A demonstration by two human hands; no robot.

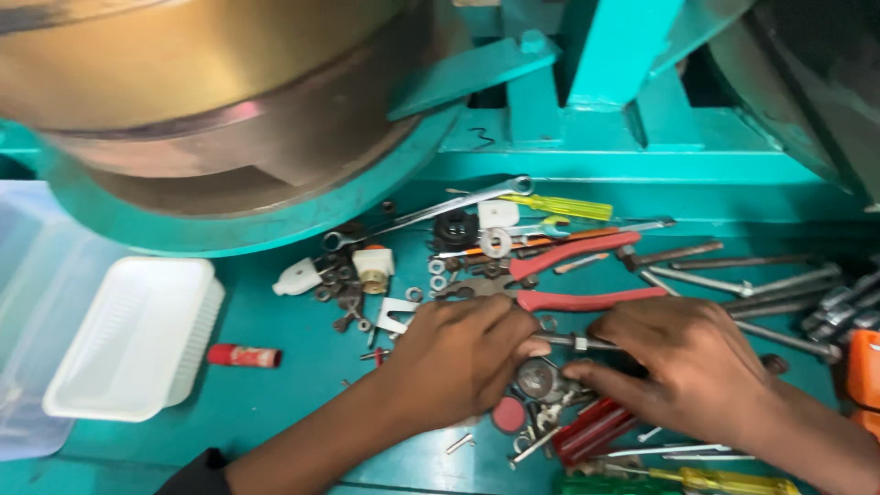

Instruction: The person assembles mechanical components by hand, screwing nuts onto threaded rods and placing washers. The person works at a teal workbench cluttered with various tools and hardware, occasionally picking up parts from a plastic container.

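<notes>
My left hand (463, 357) and my right hand (683, 362) rest on a teal machine table (275, 385) amid scattered hardware. Both sets of fingertips meet over a long threaded bolt (587, 343) and a small round dark metal part (536, 378). The left hand's fingers curl on the bolt's left end. The right thumb and fingers pinch near the round part. Just beyond the hands lie red-handled pliers (577, 275). What sits under the palms is hidden.
A white plastic tray (137, 335) and a small red tube (244, 356) lie at left. A spanner (431, 211), yellow screwdrivers (559, 206), nuts, washers and steel rods (742, 280) lie behind. A large brass-coloured wheel (211, 82) overhangs the back. An orange object (863, 367) sits at right.
</notes>
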